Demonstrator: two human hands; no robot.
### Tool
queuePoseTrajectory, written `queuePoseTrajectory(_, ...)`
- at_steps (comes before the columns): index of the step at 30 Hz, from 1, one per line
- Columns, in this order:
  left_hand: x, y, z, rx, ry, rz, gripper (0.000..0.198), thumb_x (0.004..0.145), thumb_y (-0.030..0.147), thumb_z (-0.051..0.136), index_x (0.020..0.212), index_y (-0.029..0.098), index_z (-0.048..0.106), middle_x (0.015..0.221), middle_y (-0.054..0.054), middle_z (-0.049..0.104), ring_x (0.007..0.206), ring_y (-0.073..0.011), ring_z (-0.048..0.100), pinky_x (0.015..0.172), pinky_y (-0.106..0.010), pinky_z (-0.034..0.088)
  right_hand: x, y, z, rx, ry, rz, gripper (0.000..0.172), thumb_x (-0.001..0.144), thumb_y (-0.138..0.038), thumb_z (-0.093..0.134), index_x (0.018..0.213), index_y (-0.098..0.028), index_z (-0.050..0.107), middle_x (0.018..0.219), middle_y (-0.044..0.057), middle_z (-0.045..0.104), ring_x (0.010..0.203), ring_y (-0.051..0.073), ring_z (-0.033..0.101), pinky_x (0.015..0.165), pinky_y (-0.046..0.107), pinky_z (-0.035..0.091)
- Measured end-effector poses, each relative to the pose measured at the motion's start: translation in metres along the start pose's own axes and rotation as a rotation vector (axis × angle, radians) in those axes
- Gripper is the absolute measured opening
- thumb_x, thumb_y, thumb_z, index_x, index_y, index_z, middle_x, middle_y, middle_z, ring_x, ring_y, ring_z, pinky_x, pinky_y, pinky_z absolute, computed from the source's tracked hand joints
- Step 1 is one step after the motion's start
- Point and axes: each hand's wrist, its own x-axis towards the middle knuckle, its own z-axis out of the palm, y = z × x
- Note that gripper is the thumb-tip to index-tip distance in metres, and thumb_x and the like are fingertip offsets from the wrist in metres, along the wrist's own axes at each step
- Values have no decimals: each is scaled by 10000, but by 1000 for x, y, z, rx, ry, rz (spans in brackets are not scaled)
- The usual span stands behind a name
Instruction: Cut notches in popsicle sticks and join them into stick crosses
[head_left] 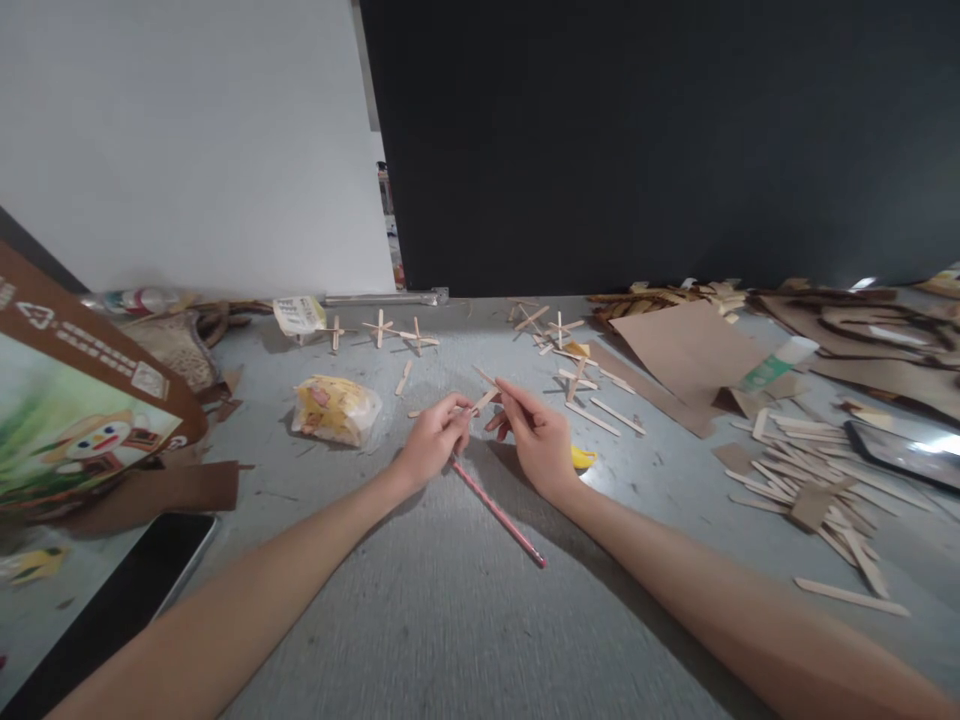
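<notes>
My left hand (439,437) and my right hand (534,433) meet over the grey table (450,600), fingers pinched together on a small wooden craft stick (485,400) held between them. A pink pencil (499,514) lies on the table just below my hands, running toward me to the right. A yellow object (583,458) sits beside my right wrist. Several crossed stick pieces (380,327) lie farther back.
Loose wooden sticks (810,480) pile at the right near cardboard sheets (682,345) and a glue tube (772,363). A yellow snack bag (335,409) lies left of my hands. A printed cardboard box (82,400) and a dark phone (127,600) sit at the left.
</notes>
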Motion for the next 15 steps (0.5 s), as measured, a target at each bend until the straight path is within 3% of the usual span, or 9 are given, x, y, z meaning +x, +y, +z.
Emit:
queuePoseTrajectory(7, 5, -1, 1, -152, -44, -54, 336, 916, 552, 599, 970, 221, 604, 497, 88, 422, 471, -127, 359, 537, -288, 276, 1, -5, 2, 41, 17, -17, 267, 978, -517, 658, 990, -253, 617, 947, 50, 815, 628, 165, 722, 555, 304, 568)
queuePoseTrajectory(11, 6, -3, 3, -201, -21, -48, 341, 912, 544, 616, 984, 211, 624, 495, 104, 341, 460, -116, 281, 528, -290, 200, 0, -6, 1, 2, 3, -52, 267, 988, -523, 640, 977, -258, 614, 936, 46, 812, 626, 163, 714, 562, 306, 562)
queuePoseTrajectory(15, 6, -2, 4, -217, 15, -24, 333, 914, 532, 645, 958, 202, 635, 500, 103, 336, 463, -111, 284, 521, -291, 205, -4, -8, 1, -95, -62, -67, 247, 1006, -494, 627, 982, -250, 658, 935, 58, 806, 651, 170, 722, 613, 318, 562)
